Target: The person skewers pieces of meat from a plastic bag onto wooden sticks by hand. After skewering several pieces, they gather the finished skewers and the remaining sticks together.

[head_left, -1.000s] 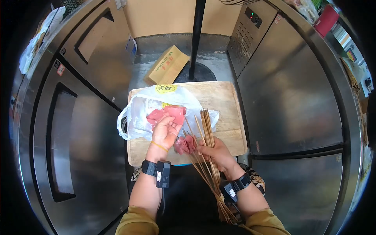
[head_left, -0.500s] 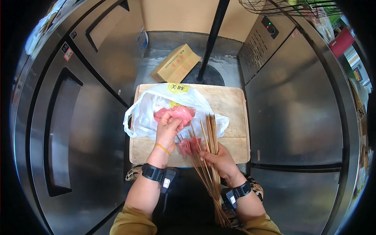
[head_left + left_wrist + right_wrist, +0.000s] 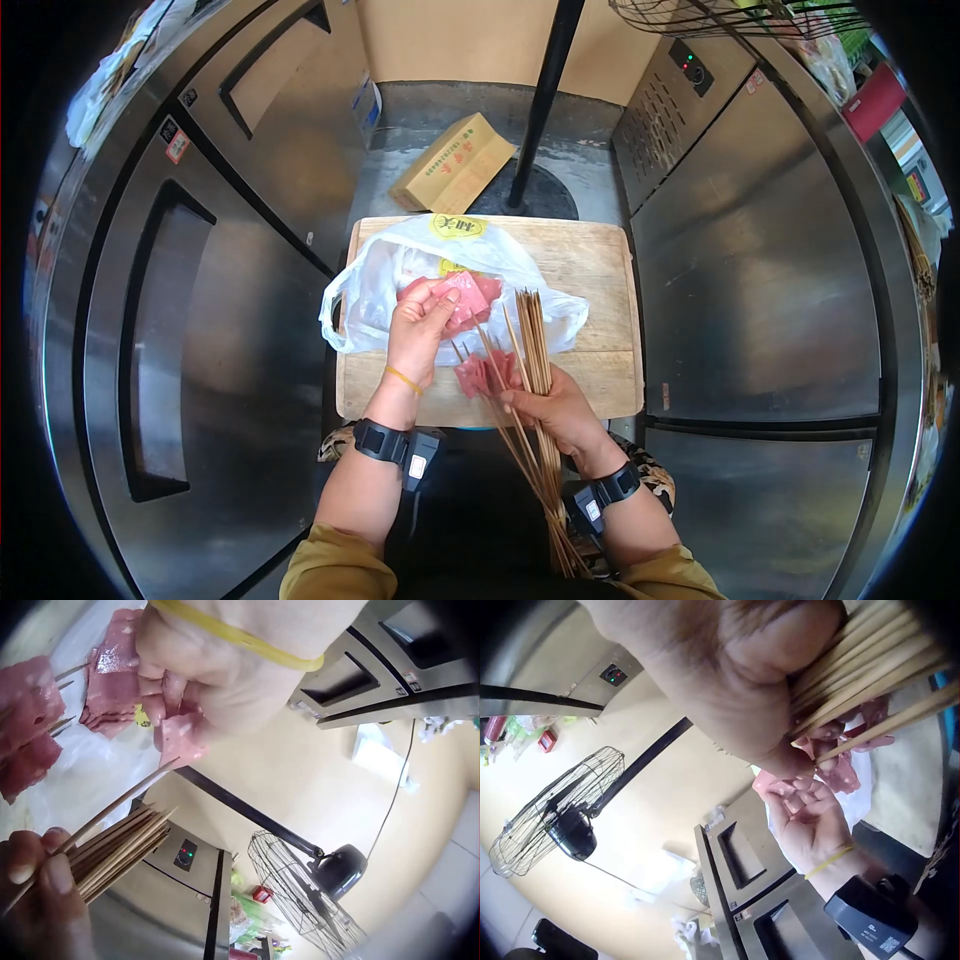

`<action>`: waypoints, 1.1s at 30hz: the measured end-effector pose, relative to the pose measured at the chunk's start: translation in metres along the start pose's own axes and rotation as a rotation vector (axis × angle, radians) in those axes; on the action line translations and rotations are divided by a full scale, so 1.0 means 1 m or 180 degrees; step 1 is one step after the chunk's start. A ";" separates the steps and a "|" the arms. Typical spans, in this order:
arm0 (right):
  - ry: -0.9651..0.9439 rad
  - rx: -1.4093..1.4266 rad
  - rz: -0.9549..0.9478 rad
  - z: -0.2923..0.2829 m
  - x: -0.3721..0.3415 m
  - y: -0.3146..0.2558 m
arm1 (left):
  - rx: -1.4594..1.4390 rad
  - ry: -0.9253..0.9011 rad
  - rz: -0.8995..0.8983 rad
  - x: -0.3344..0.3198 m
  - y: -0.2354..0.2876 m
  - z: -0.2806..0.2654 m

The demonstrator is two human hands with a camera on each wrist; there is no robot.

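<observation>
My left hand (image 3: 412, 335) pinches a flat pink slice of raw meat (image 3: 468, 296) between thumb and fingers, in front of the bag's opening. In the left wrist view the slice (image 3: 182, 741) hangs right by the pointed tip of one bamboo skewer (image 3: 120, 801). With my right hand (image 3: 562, 410) I grip a thick bundle of bamboo skewers (image 3: 537, 345), points away from me. Beside the bundle, threaded meat (image 3: 474, 377) sits on several skewers near the right thumb. More slices (image 3: 112, 667) lie stacked in the white plastic bag (image 3: 375, 265).
The bag lies on a wooden cutting board (image 3: 590, 265) in front of me. Steel cabinets (image 3: 760, 270) stand close on both sides. Beyond the board are a cardboard box (image 3: 452, 165) and the black pole (image 3: 545, 100) of a fan (image 3: 562, 817).
The left hand has turned from palm-up at the meat to pinching a slice, now brought by the skewer tips. The right hand keeps its grip on the bundle. The head view has shifted slightly.
</observation>
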State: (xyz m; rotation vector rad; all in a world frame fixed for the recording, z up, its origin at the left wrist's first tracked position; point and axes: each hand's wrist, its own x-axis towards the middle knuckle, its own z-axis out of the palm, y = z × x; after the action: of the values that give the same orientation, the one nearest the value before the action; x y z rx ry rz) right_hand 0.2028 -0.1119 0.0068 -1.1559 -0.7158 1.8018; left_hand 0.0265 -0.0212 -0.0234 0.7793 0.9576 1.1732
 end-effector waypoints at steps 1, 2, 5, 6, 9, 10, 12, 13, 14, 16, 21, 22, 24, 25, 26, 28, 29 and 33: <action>0.0006 -0.0032 0.0005 0.000 0.001 0.001 | 0.0011 -0.0013 0.0027 0.000 0.000 -0.001; 0.0008 -0.0020 0.0015 0.000 0.001 0.001 | 0.0022 -0.0026 0.0054 0.001 0.000 -0.002; -0.0003 -0.0003 0.0013 0.002 0.001 0.001 | -0.0006 -0.0031 0.0093 -0.002 0.005 0.001; -0.0020 -0.0012 -0.0006 0.002 0.002 0.001 | 0.0019 -0.0019 0.0118 -0.001 0.005 0.002; -0.0004 -0.0071 -0.0021 0.001 0.003 0.003 | 0.0091 -0.0003 0.0167 -0.001 0.006 0.003; 0.0012 -0.0096 -0.0020 0.000 0.004 0.004 | 0.0111 -0.0009 0.0170 -0.001 0.007 0.003; 0.0025 -0.0118 0.0026 -0.003 0.006 0.008 | 0.0157 -0.0077 0.0164 -0.002 0.007 0.003; 0.0030 -0.0129 0.0049 -0.004 0.007 0.009 | 0.0183 -0.0139 0.0153 -0.002 0.007 0.002; 0.0037 -0.0119 0.0081 -0.004 0.007 0.008 | 0.0210 -0.0201 0.0142 -0.002 0.007 0.002; 0.0051 -0.0097 0.0145 -0.003 0.008 0.006 | 0.0295 -0.0224 0.0179 -0.005 0.009 0.004; 0.0022 -0.0096 0.0073 0.000 0.007 0.002 | 0.0593 -0.0293 0.0449 -0.006 0.002 0.009; 0.0005 -0.0097 0.0096 -0.001 0.008 0.002 | 0.0566 -0.0192 0.0492 -0.006 0.000 0.008; 0.0048 -0.0155 0.0018 0.004 0.007 0.001 | 0.0574 -0.0027 0.0512 -0.006 0.000 0.007; 0.0074 -0.0182 -0.0020 0.006 0.006 0.000 | 0.0606 0.0030 0.0483 -0.005 0.000 0.006; 0.0052 -0.0150 -0.0027 0.007 0.005 0.000 | 0.0637 0.0085 0.0453 -0.004 0.000 0.006; 0.0015 -0.0092 -0.0045 0.008 0.002 -0.002 | 0.0255 0.0166 0.0353 -0.006 0.005 0.012; 0.0035 -0.0084 -0.0044 0.008 0.002 -0.002 | 0.0067 0.0207 0.0306 -0.007 0.007 0.015; 0.0057 -0.0051 -0.0038 0.005 0.002 0.003 | 0.0233 -0.0071 -0.0349 -0.003 -0.002 -0.002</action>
State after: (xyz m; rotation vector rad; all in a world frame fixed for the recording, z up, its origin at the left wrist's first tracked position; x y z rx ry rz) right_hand 0.1965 -0.1121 0.0054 -1.1747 -0.7266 1.7768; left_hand 0.0251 -0.0249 -0.0257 0.7869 1.0167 1.0375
